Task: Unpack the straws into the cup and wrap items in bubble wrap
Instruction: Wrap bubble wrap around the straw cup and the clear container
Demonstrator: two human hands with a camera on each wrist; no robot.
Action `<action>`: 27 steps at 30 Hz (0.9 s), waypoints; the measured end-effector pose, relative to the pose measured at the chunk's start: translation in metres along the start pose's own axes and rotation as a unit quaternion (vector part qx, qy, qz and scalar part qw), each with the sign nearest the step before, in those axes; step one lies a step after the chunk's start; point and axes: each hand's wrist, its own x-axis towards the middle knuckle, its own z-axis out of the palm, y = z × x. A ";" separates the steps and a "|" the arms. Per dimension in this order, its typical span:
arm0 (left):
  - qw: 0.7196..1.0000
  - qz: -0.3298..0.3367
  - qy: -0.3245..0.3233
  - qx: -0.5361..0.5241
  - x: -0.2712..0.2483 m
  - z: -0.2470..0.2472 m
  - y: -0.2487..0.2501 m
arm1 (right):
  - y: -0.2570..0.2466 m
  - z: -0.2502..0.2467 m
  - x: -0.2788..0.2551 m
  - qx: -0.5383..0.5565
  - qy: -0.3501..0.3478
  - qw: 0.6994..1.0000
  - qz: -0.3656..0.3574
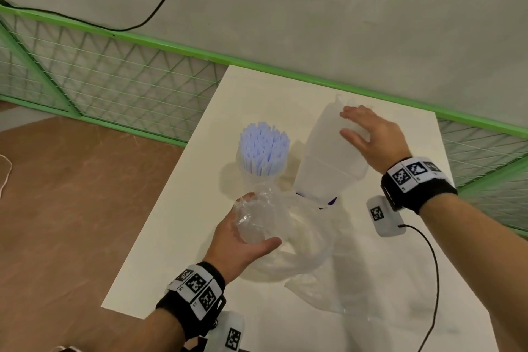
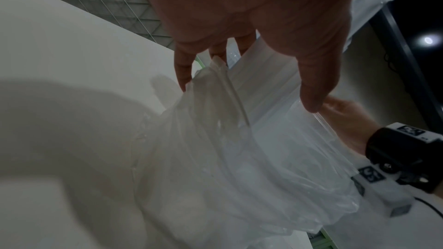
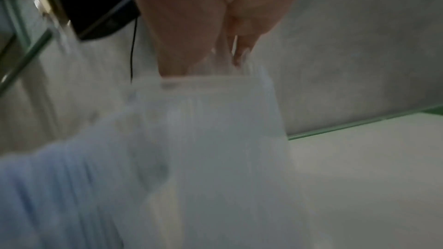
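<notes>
The left hand (image 1: 243, 240) is at the near-left part of the white tabletop (image 1: 177, 237). Its fingers and thumb are curled round a crumpled clear plastic bag (image 1: 285, 240), which it grips at the gathered neck; the rest of the bag spreads loosely on the tabletop toward the right. In the left wrist view the fingertips (image 2: 182, 75) touch the gathered film, and the thumb lies over the translucent sheet beyond it.

Just beyond the left hand stands the cup (image 1: 258, 177), clear and upright on the tabletop. It holds a dense bundle of pale blue straws (image 1: 264, 146), standing on end, with their tops well above the rim.

To the right of the cup, a translucent white sheet of bubble wrap (image 1: 331, 157) is lifted clear of the surface at its far end, and its lower end meets the tabletop beside the plastic bag. A small dark purple item (image 1: 331, 200) shows at that lower edge; it cannot be identified.

The right hand (image 1: 368, 137) grips the upper far edge of the bubble wrap, fingers curled over it. The right wrist view is blurred, but it shows the thumb and fingers pinching the top edge of the sheet.

Both wrists carry black bands with printed square markers. A black cable (image 1: 431, 280) runs across the right side of the tabletop.
</notes>
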 end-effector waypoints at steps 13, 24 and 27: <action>1.000 -0.013 -0.013 0.013 0.002 -0.003 -0.005 | -0.032 -0.013 -0.001 -0.165 -0.087 0.982 -0.025; 0.999 -0.041 -0.030 0.021 0.006 -0.003 -0.009 | -0.131 0.027 -0.052 0.167 -0.265 0.930 -0.195; 0.998 -0.047 -0.029 0.033 0.005 -0.002 -0.007 | -0.128 0.032 -0.048 0.169 -0.281 0.932 -0.157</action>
